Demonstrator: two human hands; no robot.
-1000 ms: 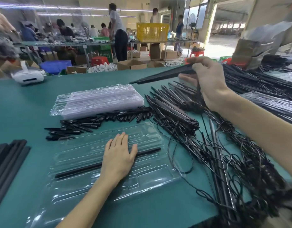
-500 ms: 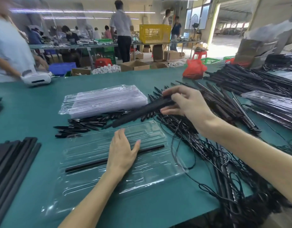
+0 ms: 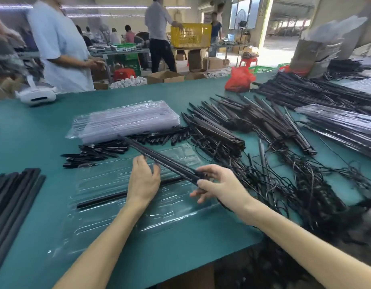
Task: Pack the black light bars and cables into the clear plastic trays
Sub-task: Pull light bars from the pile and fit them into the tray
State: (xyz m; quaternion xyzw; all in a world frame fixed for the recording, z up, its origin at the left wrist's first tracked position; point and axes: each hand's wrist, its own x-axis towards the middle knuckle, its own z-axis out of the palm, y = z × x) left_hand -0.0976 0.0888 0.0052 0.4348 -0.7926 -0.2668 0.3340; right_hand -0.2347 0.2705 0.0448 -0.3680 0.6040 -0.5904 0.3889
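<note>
A clear plastic tray (image 3: pixel 109 217) lies on the green table in front of me, with one black light bar (image 3: pixel 101 201) in a groove. My right hand (image 3: pixel 219 185) pinches the near end of another black light bar (image 3: pixel 159 158) and holds it slanted over the tray, its far end pointing up-left. My left hand (image 3: pixel 143 180) hovers over the tray with fingers straight, its fingertips touching the held bar. A heap of black light bars with tangled cables (image 3: pixel 253 147) lies to the right.
A stack of clear trays (image 3: pixel 128 119) sits behind the tray, with small black pieces (image 3: pixel 101 152) in front of it. Black strips (image 3: pixel 11 199) lie at the left edge. A white headset (image 3: pixel 37 97), a red bag (image 3: pixel 238 79) and packed trays (image 3: pixel 343 124) are further off. People stand behind the table.
My right hand carried the light bar from the heap down and left over the tray. My left hand lifted from the tray and now touches the bar.
</note>
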